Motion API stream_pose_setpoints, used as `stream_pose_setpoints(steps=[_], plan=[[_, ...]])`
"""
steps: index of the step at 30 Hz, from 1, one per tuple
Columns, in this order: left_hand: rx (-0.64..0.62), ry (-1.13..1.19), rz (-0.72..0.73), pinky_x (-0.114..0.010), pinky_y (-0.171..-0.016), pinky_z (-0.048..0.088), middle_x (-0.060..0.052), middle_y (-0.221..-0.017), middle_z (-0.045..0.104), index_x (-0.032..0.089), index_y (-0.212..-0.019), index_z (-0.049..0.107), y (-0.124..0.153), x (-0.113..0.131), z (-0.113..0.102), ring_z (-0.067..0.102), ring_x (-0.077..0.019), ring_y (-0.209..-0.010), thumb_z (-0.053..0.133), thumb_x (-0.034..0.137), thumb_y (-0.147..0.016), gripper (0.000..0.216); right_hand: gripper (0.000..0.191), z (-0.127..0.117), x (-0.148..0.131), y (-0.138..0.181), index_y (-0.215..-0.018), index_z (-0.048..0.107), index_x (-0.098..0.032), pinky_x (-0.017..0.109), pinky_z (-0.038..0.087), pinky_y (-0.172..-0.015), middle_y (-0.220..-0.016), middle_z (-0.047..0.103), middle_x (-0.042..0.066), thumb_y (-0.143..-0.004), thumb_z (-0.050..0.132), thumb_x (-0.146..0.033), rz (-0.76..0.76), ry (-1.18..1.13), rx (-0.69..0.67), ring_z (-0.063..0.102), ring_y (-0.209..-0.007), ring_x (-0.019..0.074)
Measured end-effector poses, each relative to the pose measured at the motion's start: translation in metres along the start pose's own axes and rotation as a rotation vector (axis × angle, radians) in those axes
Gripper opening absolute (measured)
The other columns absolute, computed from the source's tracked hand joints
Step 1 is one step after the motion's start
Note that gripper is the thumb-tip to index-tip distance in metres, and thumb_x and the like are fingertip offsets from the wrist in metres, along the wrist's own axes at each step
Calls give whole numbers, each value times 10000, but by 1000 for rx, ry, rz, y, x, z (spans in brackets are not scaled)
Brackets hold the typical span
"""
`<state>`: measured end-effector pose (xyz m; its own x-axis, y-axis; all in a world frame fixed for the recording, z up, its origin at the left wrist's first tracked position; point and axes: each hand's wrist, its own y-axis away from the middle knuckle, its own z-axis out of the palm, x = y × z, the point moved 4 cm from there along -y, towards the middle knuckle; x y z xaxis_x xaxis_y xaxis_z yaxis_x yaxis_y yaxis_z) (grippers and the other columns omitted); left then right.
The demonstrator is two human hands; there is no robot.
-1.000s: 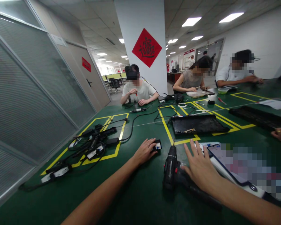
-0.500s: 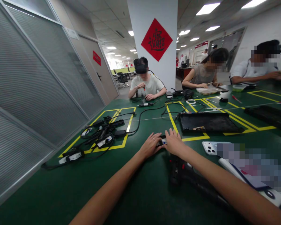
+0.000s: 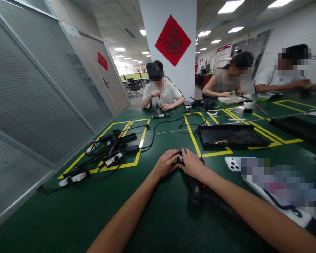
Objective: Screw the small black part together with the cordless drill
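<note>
my left hand (image 3: 165, 163) and right hand (image 3: 192, 164) cover most of the small black part (image 3: 179, 160) between them, so its shape is unclear. my right forearm hides much of the drill (image 3: 196, 189). papers (image 3: 281, 182) beside the phone (image 3: 233, 163) are blurred out.

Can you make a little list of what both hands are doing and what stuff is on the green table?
left hand: on a small black part, fingers curled round it
right hand: touching the same part from the other side
drill: black, lying under the right arm
phone: white, camera side up, right of the hands
tray: black, flat, beyond the hands
cables: a tangle inside yellow tape lines, to the left
table: green
others: three people sit at the far side
</note>
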<state>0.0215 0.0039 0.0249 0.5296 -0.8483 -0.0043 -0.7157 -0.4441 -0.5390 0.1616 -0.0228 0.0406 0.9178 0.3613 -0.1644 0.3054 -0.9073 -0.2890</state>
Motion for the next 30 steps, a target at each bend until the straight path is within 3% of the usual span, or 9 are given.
stream_pose_setpoints(steps=[4, 7, 13, 20, 27, 30], plan=[[-33, 15, -8, -467, -1028, 403, -134, -1284, 528, 166, -1211, 468, 1, 2, -1, 485, -236, -1209, 518, 320, -856, 390, 580, -12, -7, 0, -1229, 458, -78, 392, 309, -983, -1288, 387, 188, -740, 717, -256, -55, 18, 63, 358, -1181, 312], [-52, 28, -17, -482, -1048, 375, -138, -1300, 518, 150, -1214, 459, 1, 2, -1, 457, -248, -1237, 503, 309, -864, 387, 387, -18, -10, 2, -1091, 546, -117, 350, 373, -902, -1115, 480, 124, -772, 700, -274, -87, 15, 74, 442, -1042, 265], [-59, 46, -32, -493, -1051, 363, -139, -1302, 521, 153, -1189, 469, 1, 5, -3, 425, -234, -1270, 468, 270, -881, 329, 253, -15, -9, 2, -999, 597, -144, 291, 418, -812, -950, 511, 79, -890, 543, -366, -101, -18, 60, 506, -889, 212], [-56, 142, -77, -499, -1062, 340, -127, -1314, 517, 158, -1169, 480, 2, 3, 1, 405, -238, -1285, 494, 246, -869, 313, 218, -11, -8, -8, -900, 645, -159, 326, 386, -799, -895, 523, 83, -879, 535, -346, -32, -34, 101, 491, -872, 233], [24, 290, -219, -444, -1041, 393, -122, -1295, 519, 171, -1201, 442, 3, 1, 5, 447, -228, -1247, 593, 224, -799, 432, 143, -2, -4, -18, -811, 661, -177, 301, 379, -732, -831, 542, 71, -828, 581, -294, 29, -97, 120, 496, -819, 223], [33, 296, -235, -420, -1026, 415, -106, -1288, 525, 185, -1145, 476, 1, 2, 5, 465, -215, -1230, 575, 183, -804, 356, 153, 1, 0, -19, -726, 660, -179, 290, 377, -716, -780, 546, 67, -821, 578, -266, 55, -137, 126, 503, -811, 221]])
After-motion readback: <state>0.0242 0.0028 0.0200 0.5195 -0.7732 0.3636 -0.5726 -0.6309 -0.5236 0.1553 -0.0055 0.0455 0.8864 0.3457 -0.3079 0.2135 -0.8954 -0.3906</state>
